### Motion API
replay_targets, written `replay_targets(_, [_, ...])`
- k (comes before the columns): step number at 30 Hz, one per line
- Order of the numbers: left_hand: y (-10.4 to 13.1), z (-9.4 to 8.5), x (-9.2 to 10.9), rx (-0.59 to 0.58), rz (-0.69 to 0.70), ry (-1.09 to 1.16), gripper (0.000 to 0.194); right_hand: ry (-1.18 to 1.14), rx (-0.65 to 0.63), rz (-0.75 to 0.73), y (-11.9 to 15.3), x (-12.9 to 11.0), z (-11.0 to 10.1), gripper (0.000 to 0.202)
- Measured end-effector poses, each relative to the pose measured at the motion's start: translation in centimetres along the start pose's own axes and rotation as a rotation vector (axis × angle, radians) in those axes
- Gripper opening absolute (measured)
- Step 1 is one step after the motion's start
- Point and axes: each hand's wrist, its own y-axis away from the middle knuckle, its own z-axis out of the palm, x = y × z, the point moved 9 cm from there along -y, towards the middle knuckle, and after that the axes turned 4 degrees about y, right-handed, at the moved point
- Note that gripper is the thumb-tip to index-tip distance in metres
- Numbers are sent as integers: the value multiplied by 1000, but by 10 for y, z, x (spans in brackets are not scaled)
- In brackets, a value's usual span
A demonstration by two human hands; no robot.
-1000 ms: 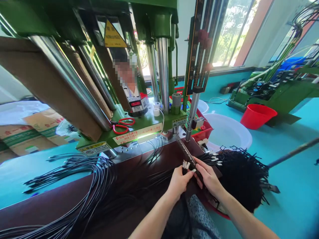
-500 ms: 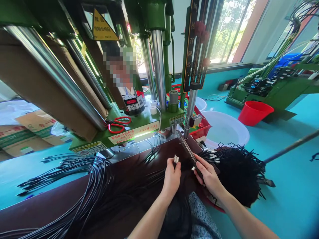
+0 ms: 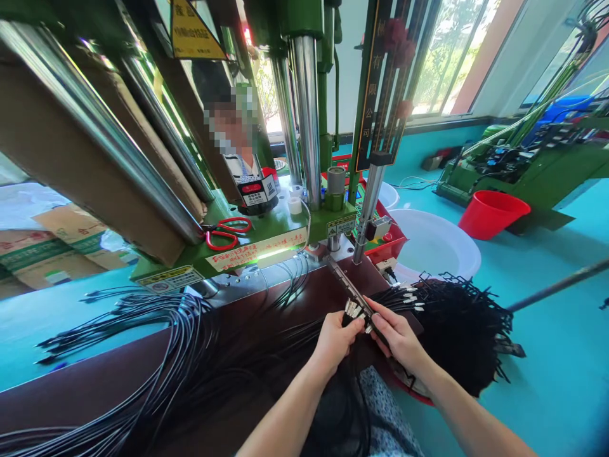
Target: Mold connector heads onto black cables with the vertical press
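Note:
Closed around the near part of a long, narrow metal bar is my right hand; the bar slants away toward the press. My left hand pinches several black cables by their ends, right up against the bar. Silver connectors stick out above its fingers, and some seem to touch the bar's side. Whether any sit in the bar I cannot tell, as fingers cover that part. Black cable lengths hang below the left hand toward the lap.
A green press stands ahead, with red-handled scissors on its ledge. Bundled black cables cover the brown table's left side. At right lie a heap of black pieces, a white basin and a red bucket.
My left hand has moved right with its cable ends and now meets the bar. The bar's far end has swung slightly left. More silver connectors show above the left fingers.

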Motion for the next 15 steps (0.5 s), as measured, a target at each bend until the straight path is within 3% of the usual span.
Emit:
replay_targets(8, [-1,-13,4,140,119,132,35,-16,18,4,2,1,-1,52])
replay_targets(15, [1,-10,4,87,33,198,42,-30,-9,26,2,-2,-1,53])
